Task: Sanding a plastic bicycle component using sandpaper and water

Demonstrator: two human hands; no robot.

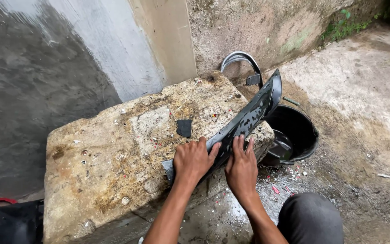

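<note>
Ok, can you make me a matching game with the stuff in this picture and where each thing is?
Things:
1. curved black panel
2. black bucket
3. small dark piece
4. curved metal strip

Places:
A. leaning against the back wall
B. lying alone on top of the stone block
C. under both hands, left hand and right hand
D. on the ground right of the block

Pairs: 1-C, 2-D, 3-B, 4-A
</note>
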